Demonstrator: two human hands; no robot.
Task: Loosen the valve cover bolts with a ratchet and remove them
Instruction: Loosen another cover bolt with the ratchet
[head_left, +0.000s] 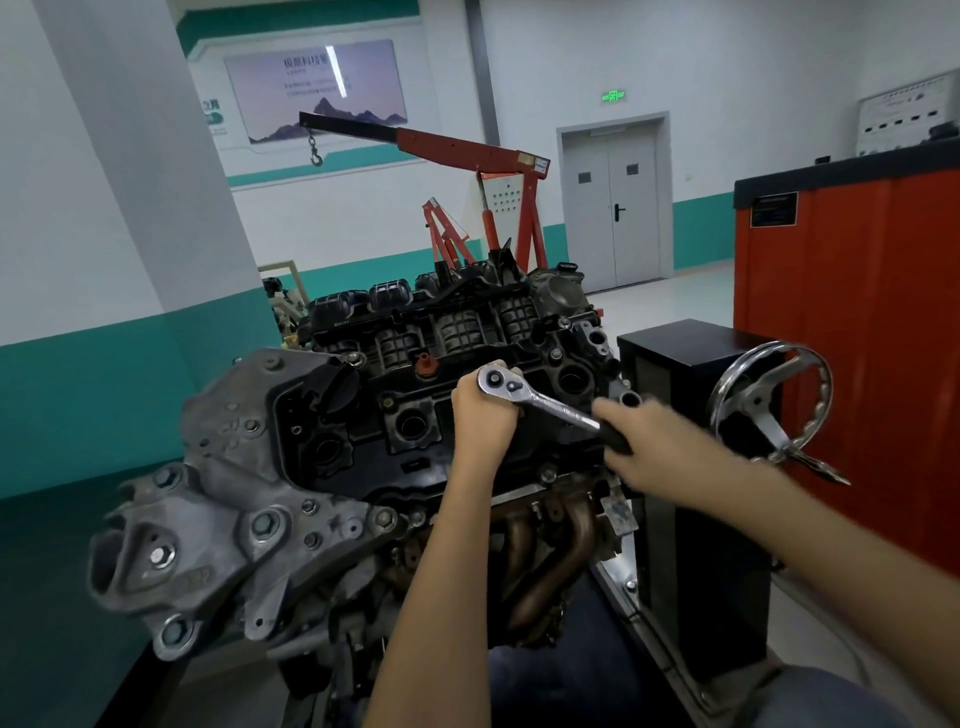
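A single wide-angle view, worn on the person's head, faces forward and down. It sits close above the top of the black and grey metal car engine (249, 467). Both forearms enter from the lower edge. The left hand (483, 415) and the blurred right hand (660, 452) hold the chrome ratchet with a black handle (540, 400) near frame centre. The white and teal wall (78, 389) leans, bent by the lens. The grey double door (613, 208) stands far behind.

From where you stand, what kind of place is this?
Probably an automotive training workshop: a car engine on a stand with a handwheel, a red engine hoist behind it, and a ratchet gripped over the valve cover.
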